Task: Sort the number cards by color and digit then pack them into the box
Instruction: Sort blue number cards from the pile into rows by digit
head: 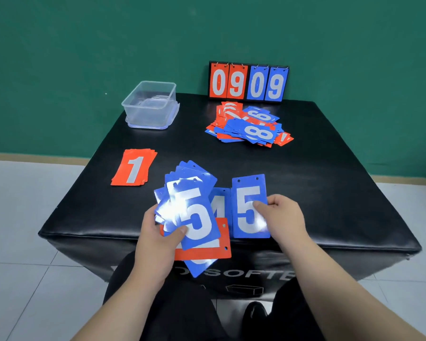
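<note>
Your left hand [158,225] grips a loose fan of blue cards [190,207]. Its thumb presses on the white 5 of the top card, and the other fingers curl behind the fan, out of sight. Your right hand [283,215] pinches a single blue 5 card [250,207] by its right edge, thumb on the face and fingers behind, just beside the fan.

Between the two shows another blue card [220,205], its digit half covered. A red card [207,252] lies crosswise under the fan at the near edge of the black padded block [330,180]; you cannot tell from here whether your left hand holds it.

A stack of red 1 cards [133,167] lies to the left, well apart. The unsorted pile [249,126] of red and blue cards sits far right, before the scoreboard stand [249,82] reading 0909. The clear plastic box [150,104] stands at the far left corner.
</note>
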